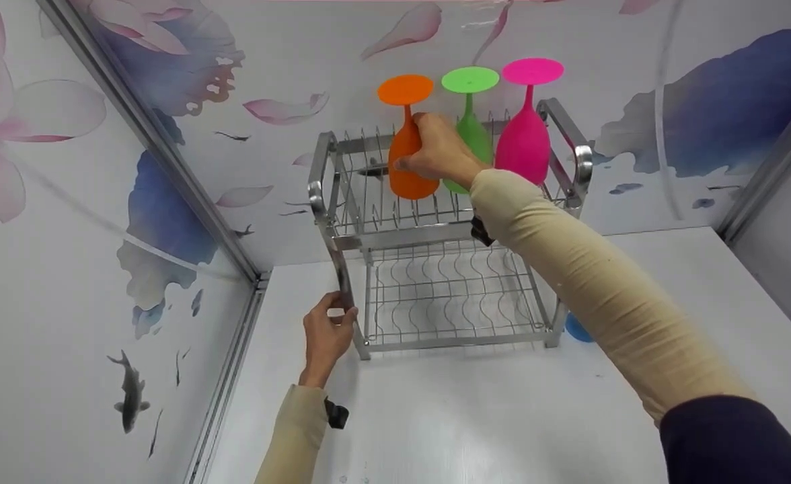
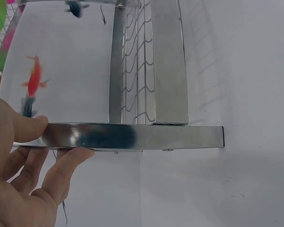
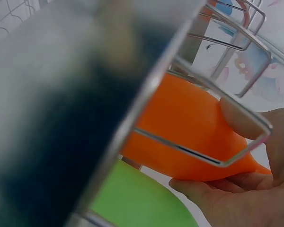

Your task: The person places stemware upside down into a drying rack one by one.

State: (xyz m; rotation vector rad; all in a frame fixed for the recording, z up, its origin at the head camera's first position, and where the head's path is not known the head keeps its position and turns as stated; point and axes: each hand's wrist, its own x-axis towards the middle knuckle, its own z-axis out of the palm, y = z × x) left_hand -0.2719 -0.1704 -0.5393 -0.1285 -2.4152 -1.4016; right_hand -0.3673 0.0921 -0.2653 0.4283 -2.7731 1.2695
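A two-tier metal dish rack [image 1: 409,236] stands against the back wall. Upside down in its top tier are an orange goblet [image 1: 414,183], a green goblet [image 1: 474,139] and a pink goblet [image 1: 524,144], side by side with their feet up. My right hand [image 1: 444,149] grips the orange goblet around its bowl and stem; in the right wrist view, its thumb and fingers lie on opposite sides of the orange bowl [image 3: 180,125], behind the wire dividers. Lower down, my left hand [image 1: 326,337] holds the rack's front left leg [image 2: 94,136], thumb on one face and fingers on the other.
The rack's lower tier [image 1: 459,341] has wavy wires. A blue round object [image 1: 578,328] shows partly behind the rack's right leg. White table [image 1: 463,417] extends in front, with patterned panels [image 1: 160,289] rising at the left, back and right.
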